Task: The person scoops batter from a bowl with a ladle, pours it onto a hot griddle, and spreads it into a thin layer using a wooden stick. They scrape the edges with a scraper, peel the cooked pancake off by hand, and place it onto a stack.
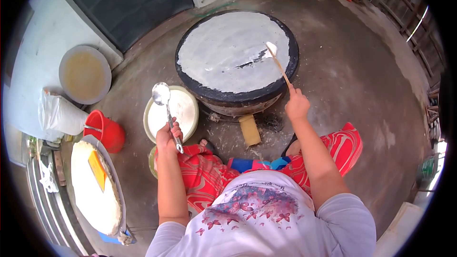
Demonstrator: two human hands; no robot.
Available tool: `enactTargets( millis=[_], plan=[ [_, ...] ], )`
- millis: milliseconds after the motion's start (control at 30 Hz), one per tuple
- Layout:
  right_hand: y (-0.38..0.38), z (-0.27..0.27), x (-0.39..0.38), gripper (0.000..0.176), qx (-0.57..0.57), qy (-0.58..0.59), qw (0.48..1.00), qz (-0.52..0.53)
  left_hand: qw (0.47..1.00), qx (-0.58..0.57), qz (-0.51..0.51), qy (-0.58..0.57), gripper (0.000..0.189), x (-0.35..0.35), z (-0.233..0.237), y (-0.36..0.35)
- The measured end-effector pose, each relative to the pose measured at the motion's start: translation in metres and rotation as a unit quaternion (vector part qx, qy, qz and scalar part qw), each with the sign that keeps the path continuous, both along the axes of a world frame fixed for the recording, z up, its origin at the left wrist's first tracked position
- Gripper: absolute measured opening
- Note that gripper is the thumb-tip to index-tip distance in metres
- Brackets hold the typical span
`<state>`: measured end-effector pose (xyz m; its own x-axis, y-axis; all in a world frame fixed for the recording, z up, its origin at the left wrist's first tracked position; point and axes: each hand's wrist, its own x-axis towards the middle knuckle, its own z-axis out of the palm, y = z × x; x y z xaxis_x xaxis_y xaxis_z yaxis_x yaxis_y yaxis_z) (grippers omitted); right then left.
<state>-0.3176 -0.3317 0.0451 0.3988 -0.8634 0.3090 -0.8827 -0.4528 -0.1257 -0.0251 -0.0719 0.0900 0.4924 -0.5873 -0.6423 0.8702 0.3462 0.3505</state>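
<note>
In my left hand is a metal ladle, its bowl raised over the tub of white batter. My right hand is closed around a wooden stick whose far end meets a white lump of batter on the griddle. A thin pale layer of batter covers most of the large round black griddle. Dark streaks of bare griddle show through near the stick's tip.
A red bucket stands at left, beside a white container under a plastic bag. A stack of pale flat rounds with a yellow scraper-like piece lies nearer. A round tray leans on the wall. A yellowish block sits before the griddle.
</note>
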Motion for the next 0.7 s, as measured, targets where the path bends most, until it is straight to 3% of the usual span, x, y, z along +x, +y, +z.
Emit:
enactTargets(
  millis=[100, 167, 200, 233, 333, 467, 533, 633, 667, 700],
  plan=[
    [0.003, 0.003, -0.006, 0.043, 0.091, -0.073, 0.992, -0.057, 1.000, -0.006, 0.005, -0.004, 0.024, 0.004, -0.006, 0.001],
    [-0.019, -0.038, -0.012, 0.034, 0.193, -0.311, 0.930, 0.026, 1.000, -0.008, 0.004, -0.004, 0.024, 0.004, -0.005, -0.001],
    [-0.032, -0.047, -0.014, 0.031, 0.132, -0.363, 0.920, 0.062, 1.000, -0.005, 0.005, 0.000, 0.025, 0.003, -0.005, -0.001],
    [-0.046, -0.047, -0.018, 0.031, 0.134, -0.365, 0.919, 0.060, 1.000, -0.002, 0.005, 0.002, 0.025, 0.002, -0.004, -0.001],
    [-0.069, -0.024, -0.021, 0.027, 0.281, -0.311, 0.906, -0.058, 1.000, 0.005, -0.004, 0.011, 0.025, 0.005, -0.007, 0.001],
    [-0.063, -0.027, -0.031, 0.026, 0.272, -0.276, 0.921, 0.018, 1.000, 0.001, -0.008, 0.006, 0.025, 0.004, -0.007, 0.001],
    [-0.059, -0.011, -0.045, 0.029, 0.397, -0.334, 0.854, 0.032, 1.000, 0.008, -0.003, -0.002, 0.025, 0.002, -0.005, 0.001],
    [-0.077, -0.049, -0.053, 0.030, 0.322, -0.399, 0.859, -0.025, 0.999, 0.024, -0.013, -0.021, 0.025, 0.002, -0.004, -0.001],
    [-0.085, -0.074, -0.047, 0.030, 0.246, -0.368, 0.897, 0.000, 0.999, 0.020, -0.020, -0.024, 0.026, 0.003, -0.004, -0.001],
    [-0.073, -0.065, -0.031, 0.029, 0.277, -0.389, 0.879, 0.006, 0.999, 0.022, -0.020, -0.025, 0.026, 0.002, -0.003, -0.002]
  ],
)
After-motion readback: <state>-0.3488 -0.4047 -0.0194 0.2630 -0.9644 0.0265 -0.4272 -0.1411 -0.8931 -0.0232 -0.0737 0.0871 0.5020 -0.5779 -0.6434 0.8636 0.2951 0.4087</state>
